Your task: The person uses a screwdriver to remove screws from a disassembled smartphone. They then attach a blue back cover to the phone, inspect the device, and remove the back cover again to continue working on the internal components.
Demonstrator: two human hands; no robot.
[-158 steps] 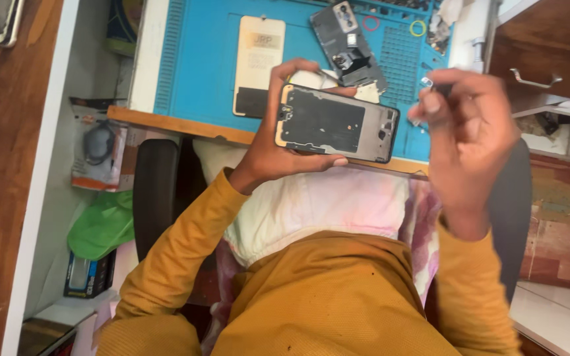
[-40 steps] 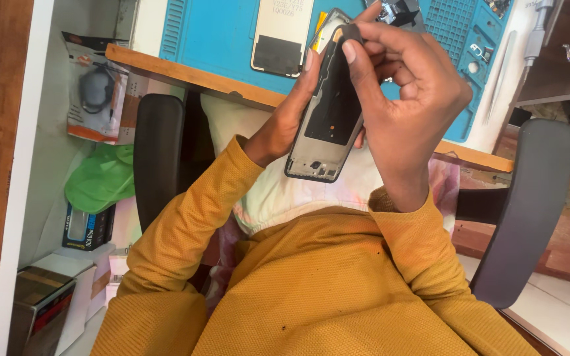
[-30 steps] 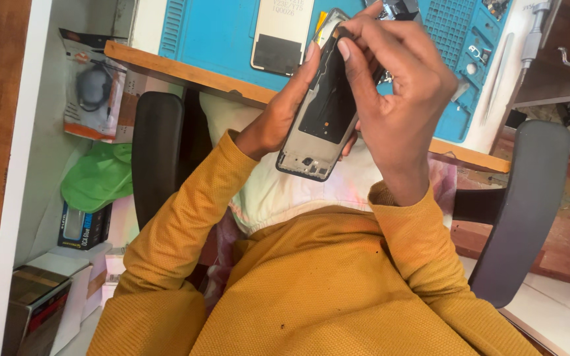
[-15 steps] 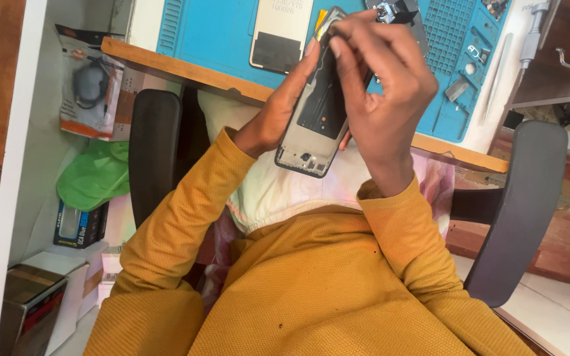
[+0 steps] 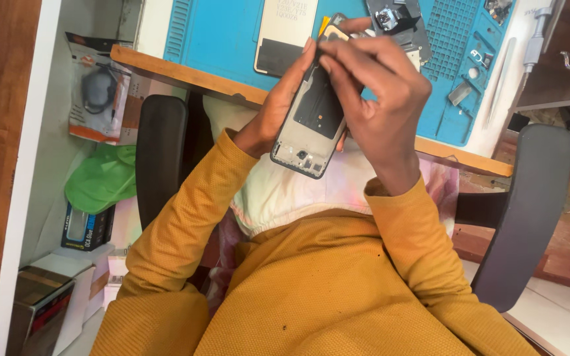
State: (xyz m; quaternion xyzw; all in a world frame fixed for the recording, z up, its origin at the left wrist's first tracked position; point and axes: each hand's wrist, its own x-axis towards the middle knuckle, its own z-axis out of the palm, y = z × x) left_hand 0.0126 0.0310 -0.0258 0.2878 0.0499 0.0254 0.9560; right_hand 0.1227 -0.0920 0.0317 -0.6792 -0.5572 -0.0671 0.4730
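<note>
An opened phone body (image 5: 311,125), grey frame with dark insides showing, is held upright and tilted over my lap. My left hand (image 5: 278,109) grips it from behind and along its left edge. My right hand (image 5: 380,109) wraps its top right part, fingers curled over the upper edge near a small yellow piece (image 5: 325,26). Both sleeves are mustard yellow.
A blue work mat (image 5: 225,39) lies on the wooden-edged desk (image 5: 186,72), carrying a white phone panel (image 5: 284,33), a dark phone part (image 5: 394,16) and small pieces. Tweezers (image 5: 499,79) lie at the mat's right. Black chair armrests (image 5: 159,158) flank me; packages and boxes (image 5: 100,86) sit left.
Earlier the phone lay flat in my left hand while my right held a tool. Now it is turned upright and both hands hold it; my right fingers shifted slightly along its top edge.
</note>
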